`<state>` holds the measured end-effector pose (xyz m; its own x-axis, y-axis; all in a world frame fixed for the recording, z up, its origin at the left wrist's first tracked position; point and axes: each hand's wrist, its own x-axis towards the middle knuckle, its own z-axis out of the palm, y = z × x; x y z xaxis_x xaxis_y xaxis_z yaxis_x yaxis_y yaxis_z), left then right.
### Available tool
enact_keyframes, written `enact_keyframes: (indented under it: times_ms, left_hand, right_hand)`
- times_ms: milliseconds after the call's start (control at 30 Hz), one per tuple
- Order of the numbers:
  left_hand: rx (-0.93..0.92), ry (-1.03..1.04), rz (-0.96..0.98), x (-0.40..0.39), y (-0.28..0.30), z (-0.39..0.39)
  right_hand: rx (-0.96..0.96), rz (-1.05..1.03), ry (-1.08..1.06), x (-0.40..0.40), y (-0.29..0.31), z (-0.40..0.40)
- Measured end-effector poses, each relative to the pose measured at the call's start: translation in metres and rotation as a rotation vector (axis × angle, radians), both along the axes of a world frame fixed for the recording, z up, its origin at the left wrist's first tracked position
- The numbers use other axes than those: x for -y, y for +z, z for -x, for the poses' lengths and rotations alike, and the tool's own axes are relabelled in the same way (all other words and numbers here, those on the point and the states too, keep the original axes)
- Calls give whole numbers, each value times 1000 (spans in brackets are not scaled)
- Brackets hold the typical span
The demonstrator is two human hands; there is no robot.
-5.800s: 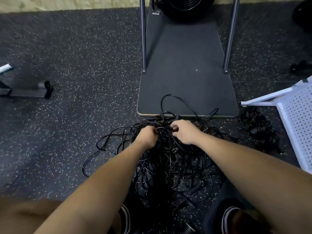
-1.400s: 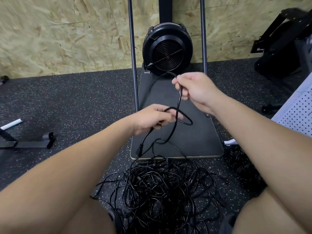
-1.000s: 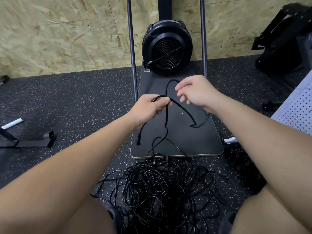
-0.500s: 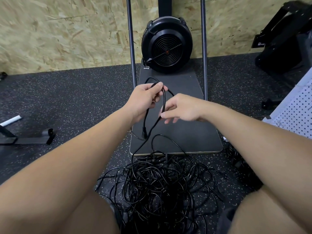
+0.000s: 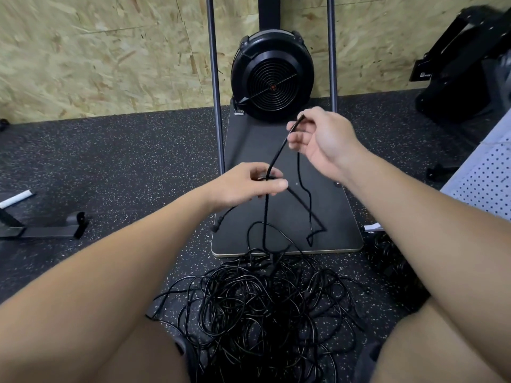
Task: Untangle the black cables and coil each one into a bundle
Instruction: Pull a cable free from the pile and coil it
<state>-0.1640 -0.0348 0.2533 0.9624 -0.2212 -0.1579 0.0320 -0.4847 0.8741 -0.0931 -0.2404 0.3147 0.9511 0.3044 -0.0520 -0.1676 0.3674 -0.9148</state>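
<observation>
- The person's left hand (image 5: 249, 183) is held low over the black base board (image 5: 340, 217), with thumb and fingers pinched on one black cable (image 5: 276, 156).
- The right hand (image 5: 320, 139) is raised higher and further right, its fingers curled round the same cable near the top of a loop.
- The cable runs taut and slanting between the two hands; from the left hand one strand drops straight down into the pile.
- A second strand hangs from the right hand, kinks, and doubles back toward the left hand, forming a loose loop above the board.
- A short end with a plug (image 5: 217, 226) dangles below the left hand, at the board's left edge.
- The tangled cable pile (image 5: 257, 308) lies on the speckled rubber floor (image 5: 124, 167), just in front of the board and between the person's knees.
- A second dark heap of cable (image 5: 392, 269) lies to the right of the pile, partly hidden by the right forearm.
- A round black fan unit (image 5: 272, 78) stands at the far end of the board, between two upright metal poles (image 5: 215, 87).
- A white perforated panel (image 5: 481, 178) sits at the right edge.
- A chipboard wall (image 5: 110, 51) closes the background.
</observation>
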Motion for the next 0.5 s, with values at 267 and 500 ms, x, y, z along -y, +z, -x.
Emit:
enact_keyframes:
  times_ms: [267, 500]
  left_hand:
    - [178, 39, -17, 6, -24, -18]
    - [256, 212, 13, 6, -17, -38]
  right_hand:
    - [-26, -59, -12, 12, -1, -15]
    - [275, 850, 105, 16, -28, -4]
